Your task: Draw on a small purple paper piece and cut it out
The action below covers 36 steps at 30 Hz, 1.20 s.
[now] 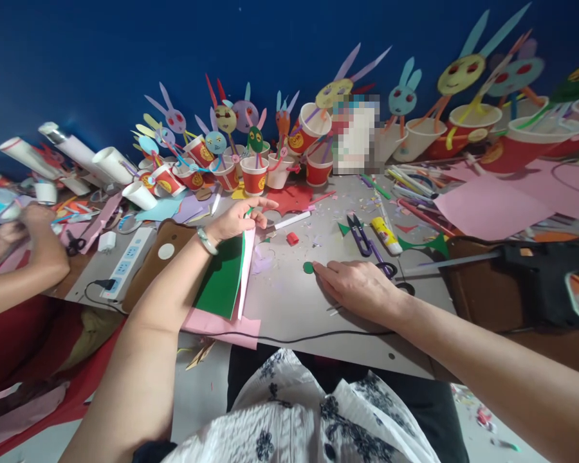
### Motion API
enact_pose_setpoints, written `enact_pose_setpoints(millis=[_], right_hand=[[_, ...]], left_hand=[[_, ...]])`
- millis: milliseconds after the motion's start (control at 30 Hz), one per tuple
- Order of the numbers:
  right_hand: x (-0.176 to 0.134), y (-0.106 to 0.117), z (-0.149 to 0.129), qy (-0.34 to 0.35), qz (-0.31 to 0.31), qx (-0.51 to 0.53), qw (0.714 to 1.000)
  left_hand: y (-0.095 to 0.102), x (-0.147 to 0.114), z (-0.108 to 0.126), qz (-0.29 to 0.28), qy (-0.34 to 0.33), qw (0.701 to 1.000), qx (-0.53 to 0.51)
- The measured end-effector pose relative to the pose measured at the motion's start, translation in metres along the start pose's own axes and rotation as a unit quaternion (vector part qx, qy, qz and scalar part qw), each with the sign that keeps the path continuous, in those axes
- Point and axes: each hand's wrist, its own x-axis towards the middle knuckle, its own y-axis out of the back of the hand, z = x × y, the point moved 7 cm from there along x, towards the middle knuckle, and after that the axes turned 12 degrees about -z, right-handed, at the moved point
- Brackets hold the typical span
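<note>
My left hand (240, 220) is over the top edge of a green sheet of paper (222, 280). Its index finger is stretched out and the others are loosely bent, apart from one another. A white-pink sheet (247, 270) stands along the green sheet's right edge, with pink paper (244, 329) below. Palm down on the table lies my right hand (359, 286), its fingertips at a small green paper disc (308, 267). Just beyond that hand are purple-handled scissors (380, 254), dark thread snips (359, 236) and a yellow glue stick (386, 235).
Red paper cups (255, 177) with paper rabbit figures line the blue wall. A black glue gun (535, 276) lies at right, near pink sheets (492, 206). At left are a power strip (128, 262) and another person's arm (33, 257). A black cable (294, 339) crosses the front edge.
</note>
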Motion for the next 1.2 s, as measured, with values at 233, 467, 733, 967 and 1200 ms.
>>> enact_pose_setpoints(millis=[233, 467, 733, 967, 1200], right_hand=[[-0.004, 0.002, -0.006, 0.058, 0.058, 0.002, 0.997], [-0.008, 0.003, -0.016, 0.108, 0.086, -0.008, 0.99], [-0.009, 0.004, -0.018, 0.124, 0.08, -0.02, 0.989], [-0.009, -0.001, -0.018, 0.138, 0.1, -0.013, 0.985], [-0.013, 0.012, -0.026, 0.16, 0.168, 0.007, 0.973]], left_hand=[[0.008, 0.0, 0.001, 0.052, -0.012, 0.998, -0.039], [0.009, 0.001, -0.001, 0.068, -0.016, 0.994, -0.079], [0.01, 0.001, 0.003, 0.089, -0.028, 0.992, -0.083], [0.013, -0.001, 0.005, 0.11, -0.015, 0.988, -0.108], [0.014, 0.0, 0.003, 0.126, -0.011, 0.986, -0.112]])
